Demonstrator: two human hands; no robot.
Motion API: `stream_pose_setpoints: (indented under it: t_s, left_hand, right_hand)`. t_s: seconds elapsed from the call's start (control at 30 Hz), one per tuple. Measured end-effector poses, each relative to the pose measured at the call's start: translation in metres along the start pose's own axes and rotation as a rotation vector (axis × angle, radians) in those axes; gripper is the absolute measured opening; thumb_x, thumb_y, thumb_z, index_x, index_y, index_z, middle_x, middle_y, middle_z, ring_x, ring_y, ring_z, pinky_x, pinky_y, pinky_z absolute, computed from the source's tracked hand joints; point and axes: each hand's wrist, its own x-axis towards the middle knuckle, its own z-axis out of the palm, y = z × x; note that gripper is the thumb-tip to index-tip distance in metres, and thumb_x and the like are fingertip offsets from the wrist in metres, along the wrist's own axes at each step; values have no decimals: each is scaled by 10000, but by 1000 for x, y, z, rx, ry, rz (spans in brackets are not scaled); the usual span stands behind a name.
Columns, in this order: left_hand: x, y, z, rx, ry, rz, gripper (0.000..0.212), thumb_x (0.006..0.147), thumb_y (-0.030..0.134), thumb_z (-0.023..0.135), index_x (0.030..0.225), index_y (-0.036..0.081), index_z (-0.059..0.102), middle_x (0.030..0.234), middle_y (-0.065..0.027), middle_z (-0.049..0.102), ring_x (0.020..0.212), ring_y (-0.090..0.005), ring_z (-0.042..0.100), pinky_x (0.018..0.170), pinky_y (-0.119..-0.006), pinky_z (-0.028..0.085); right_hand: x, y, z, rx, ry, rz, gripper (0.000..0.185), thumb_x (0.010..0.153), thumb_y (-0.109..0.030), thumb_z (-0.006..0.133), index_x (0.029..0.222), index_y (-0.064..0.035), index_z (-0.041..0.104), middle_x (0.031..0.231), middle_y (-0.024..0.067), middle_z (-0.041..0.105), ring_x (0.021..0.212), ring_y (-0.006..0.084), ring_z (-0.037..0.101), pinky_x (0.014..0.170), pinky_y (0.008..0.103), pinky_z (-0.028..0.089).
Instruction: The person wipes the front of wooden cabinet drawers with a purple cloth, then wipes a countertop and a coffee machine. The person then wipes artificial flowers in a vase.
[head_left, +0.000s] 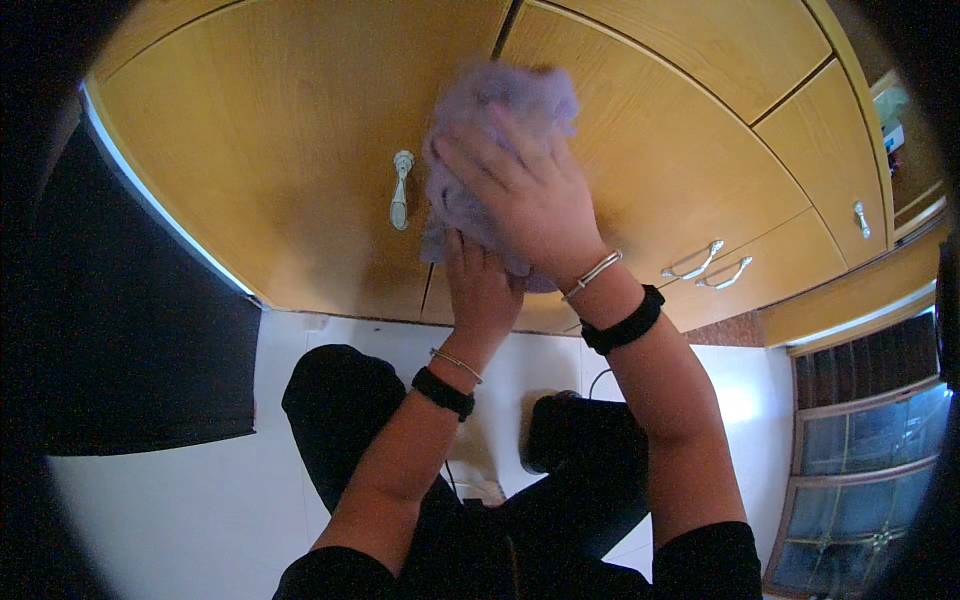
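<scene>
A purple cloth lies bunched against the wooden cabinet doors, over the gap between two of them. My right hand is spread flat on the cloth, somewhat blurred, pressing it to the wood. Lower down, my left hand touches the cloth's bottom edge, its fingertips partly hidden under the folds; whether it grips the cloth I cannot tell. Just left of the cloth is a silvery door handle. Each wrist bears a metal bangle and a black band.
More metal handles sit on the doors to the right. Dark fabric hangs at the left. Beneath me is a pale tiled floor, with my bent knees close to the cabinet. A glass-paned wooden door or cabinet front stands at the lower right.
</scene>
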Motion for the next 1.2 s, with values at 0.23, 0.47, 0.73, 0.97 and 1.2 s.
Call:
stream_pose_setpoints:
  t_s: [0.23,0.47,0.73,0.97,1.2]
  left_hand:
    - [-29,1,19,-20,-135,28,426,713,190,571,1036,-73,484,1088,-236,430,1095,-395,344,983,-528,190]
    - [-10,14,7,16,-85,74,342,733,195,557,962,-55,512,1176,-284,374,1193,-431,250,983,-544,189]
    - [-16,6,15,37,-60,94,296,721,170,558,934,-31,518,1196,-285,362,1211,-430,242,986,-545,190]
    - [-21,5,21,55,-95,114,343,704,155,559,981,-38,502,1222,-288,340,1214,-454,220,994,-564,162]
    - [-21,8,19,101,-40,84,390,712,185,567,1038,-15,490,1201,-244,371,1203,-423,246,984,-561,176]
  right_hand:
    - [-72,3,17,-83,-213,-128,462,769,-246,452,1231,-240,440,1296,-43,385,1208,144,323,908,345,344]
    - [-37,51,-30,38,19,9,389,758,-176,482,1143,-215,529,1227,11,460,1149,181,408,822,364,410]
    - [-52,56,-27,-263,210,99,376,713,-184,533,1086,-212,575,1172,-3,495,1101,250,426,868,466,357]
    - [-115,16,18,-152,-107,199,480,685,-247,565,1162,-237,513,1150,-8,466,1145,260,363,928,561,295]
    - [-67,54,-21,-230,55,313,559,675,-234,589,1209,-157,444,1263,74,399,1210,377,274,959,547,241]
